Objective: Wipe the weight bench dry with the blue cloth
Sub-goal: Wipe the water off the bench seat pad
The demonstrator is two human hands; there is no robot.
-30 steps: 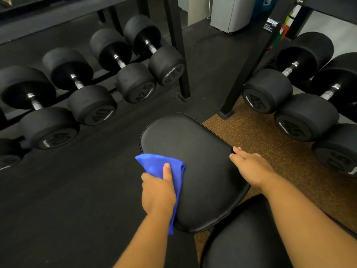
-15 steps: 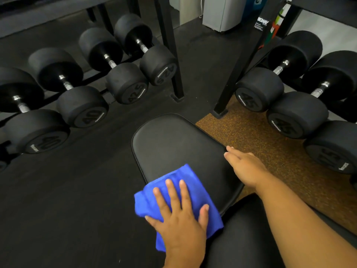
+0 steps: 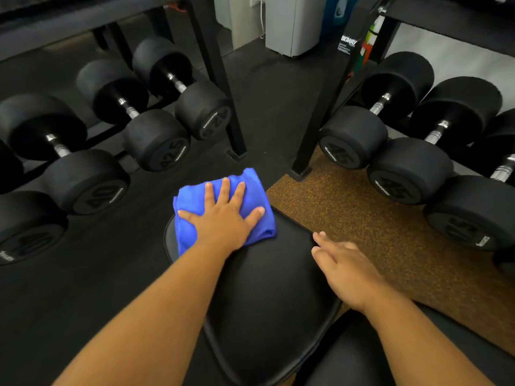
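The cloth (image 3: 223,207), blue and folded, is spread over the far end of the bench (image 3: 267,296), and its far edge hangs past the pad's rounded rim. It is pressed flat by the left hand (image 3: 223,221), whose fingers (image 3: 225,188) are straight and splayed wide, the thumb stretched toward the right. The cloth's near right corner is bunched just beside the thumb.

The right hand (image 3: 345,271) is laid on the pad's right edge, its fingers straight and close together, pointing toward the far end; nothing is held in it. Between the two hands a broad stretch of black, smooth pad is left bare, and more bare pad runs back toward the person. A second black pad (image 3: 356,358) is seen at the bottom right, set apart from the first by a narrow gap.

Left of the bench, black floor (image 3: 83,302) lies open up to a dumbbell rack (image 3: 217,79), where dumbbells (image 3: 156,137) marked 40 and 42.5 are stored. To the right, a brown speckled mat (image 3: 362,218) is bordered by a second rack (image 3: 320,107) carrying dumbbells (image 3: 354,137) marked 45. Between the two rack posts a strip of dark floor leads to a white cabinet (image 3: 292,23).
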